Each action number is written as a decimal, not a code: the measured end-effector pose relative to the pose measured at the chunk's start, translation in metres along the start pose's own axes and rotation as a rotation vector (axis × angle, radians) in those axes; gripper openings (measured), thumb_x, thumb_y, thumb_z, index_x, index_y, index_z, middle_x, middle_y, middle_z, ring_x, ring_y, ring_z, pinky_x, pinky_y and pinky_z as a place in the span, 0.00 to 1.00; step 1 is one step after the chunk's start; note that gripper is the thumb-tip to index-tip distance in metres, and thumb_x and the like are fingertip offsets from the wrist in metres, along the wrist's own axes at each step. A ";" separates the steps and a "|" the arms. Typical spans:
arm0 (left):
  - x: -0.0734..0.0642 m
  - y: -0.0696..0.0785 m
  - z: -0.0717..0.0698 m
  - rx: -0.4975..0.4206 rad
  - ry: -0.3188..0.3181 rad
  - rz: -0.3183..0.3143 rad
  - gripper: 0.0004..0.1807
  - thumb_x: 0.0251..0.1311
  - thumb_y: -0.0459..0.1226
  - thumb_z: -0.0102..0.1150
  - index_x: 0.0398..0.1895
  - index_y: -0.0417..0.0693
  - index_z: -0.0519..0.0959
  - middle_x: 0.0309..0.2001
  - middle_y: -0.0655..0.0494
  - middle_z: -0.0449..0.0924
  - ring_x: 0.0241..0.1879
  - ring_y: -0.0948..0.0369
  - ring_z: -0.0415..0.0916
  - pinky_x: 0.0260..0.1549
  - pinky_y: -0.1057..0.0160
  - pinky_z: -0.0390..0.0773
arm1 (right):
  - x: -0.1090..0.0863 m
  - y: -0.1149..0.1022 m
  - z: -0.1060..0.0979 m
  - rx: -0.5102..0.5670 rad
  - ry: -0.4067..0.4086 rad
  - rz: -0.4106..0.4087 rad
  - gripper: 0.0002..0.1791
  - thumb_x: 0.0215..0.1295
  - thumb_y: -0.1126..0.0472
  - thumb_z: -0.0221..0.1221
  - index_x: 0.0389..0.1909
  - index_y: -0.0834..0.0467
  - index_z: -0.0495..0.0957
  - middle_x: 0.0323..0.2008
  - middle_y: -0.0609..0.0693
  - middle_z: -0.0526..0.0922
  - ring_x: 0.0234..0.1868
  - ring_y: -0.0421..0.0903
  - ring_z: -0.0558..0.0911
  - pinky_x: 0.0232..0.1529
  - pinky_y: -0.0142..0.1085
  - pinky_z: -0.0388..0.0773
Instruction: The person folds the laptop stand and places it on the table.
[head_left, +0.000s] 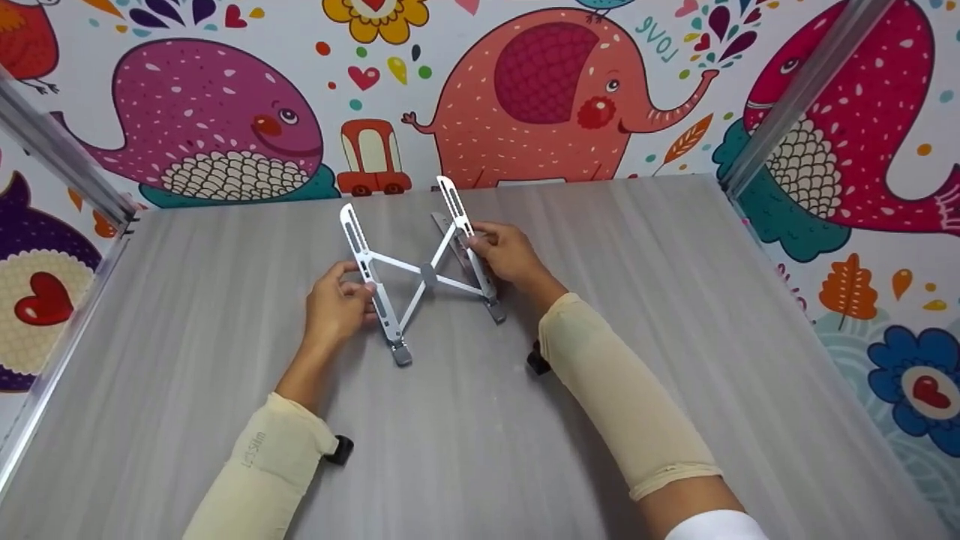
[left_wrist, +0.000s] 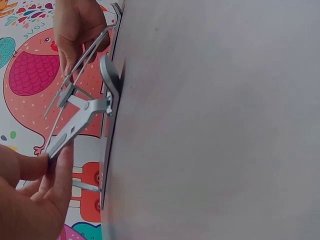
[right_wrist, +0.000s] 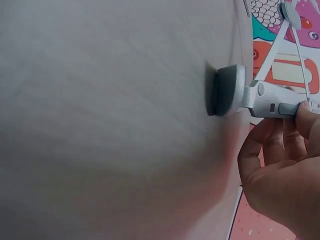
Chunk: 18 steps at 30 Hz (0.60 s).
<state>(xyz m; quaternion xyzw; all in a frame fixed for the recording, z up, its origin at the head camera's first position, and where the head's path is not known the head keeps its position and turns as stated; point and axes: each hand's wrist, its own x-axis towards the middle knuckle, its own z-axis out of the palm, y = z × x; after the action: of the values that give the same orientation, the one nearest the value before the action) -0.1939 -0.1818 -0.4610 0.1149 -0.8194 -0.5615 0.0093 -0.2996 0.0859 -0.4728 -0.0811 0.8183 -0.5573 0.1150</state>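
A silver folding laptop stand (head_left: 428,274) is spread out on the table, its crossed bars meeting at a grey hub between two slotted side arms. My left hand (head_left: 335,307) grips the left side arm, thumb on top; the left wrist view shows the same pinch of thumb and fingers (left_wrist: 62,175). On the other side, my right hand (head_left: 514,256) holds the right side arm between thumb and fingers. Up close in the right wrist view, the grey end piece (right_wrist: 232,90) of that arm is near the tabletop, with the thumb pressing the arm behind it.
The wood-grain table (head_left: 465,450) runs back to a wall (head_left: 390,67) printed with cartoon animals. Metal posts (head_left: 810,97) stand at the back corners. A small black wrist device (head_left: 340,450) sits on the left sleeve, another (head_left: 537,360) by the right.
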 end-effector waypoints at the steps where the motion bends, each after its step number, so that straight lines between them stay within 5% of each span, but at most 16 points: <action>1: 0.001 0.001 0.000 -0.003 0.001 0.003 0.21 0.69 0.29 0.57 0.64 0.40 0.73 0.34 0.45 0.88 0.26 0.62 0.83 0.31 0.59 0.88 | -0.001 -0.001 -0.001 -0.014 0.009 -0.008 0.21 0.75 0.58 0.59 0.67 0.48 0.78 0.39 0.51 0.87 0.36 0.45 0.82 0.35 0.36 0.76; 6: 0.003 0.004 0.003 0.005 -0.010 -0.001 0.22 0.69 0.29 0.58 0.65 0.41 0.74 0.36 0.45 0.88 0.27 0.61 0.84 0.31 0.60 0.88 | -0.009 0.001 -0.005 -0.095 0.061 -0.044 0.20 0.74 0.57 0.60 0.64 0.48 0.80 0.36 0.50 0.85 0.33 0.46 0.79 0.29 0.33 0.73; 18: 0.005 0.013 0.012 0.077 -0.044 0.008 0.24 0.70 0.30 0.57 0.68 0.45 0.74 0.42 0.42 0.87 0.35 0.51 0.84 0.33 0.59 0.87 | -0.038 -0.002 -0.017 -0.162 0.116 -0.008 0.17 0.74 0.57 0.60 0.61 0.52 0.82 0.40 0.51 0.88 0.37 0.46 0.82 0.33 0.34 0.77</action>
<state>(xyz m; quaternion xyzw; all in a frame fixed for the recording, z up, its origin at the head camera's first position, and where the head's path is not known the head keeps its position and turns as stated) -0.2030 -0.1669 -0.4536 0.0994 -0.8410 -0.5318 -0.0112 -0.2677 0.1106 -0.4614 -0.0609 0.8658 -0.4933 0.0581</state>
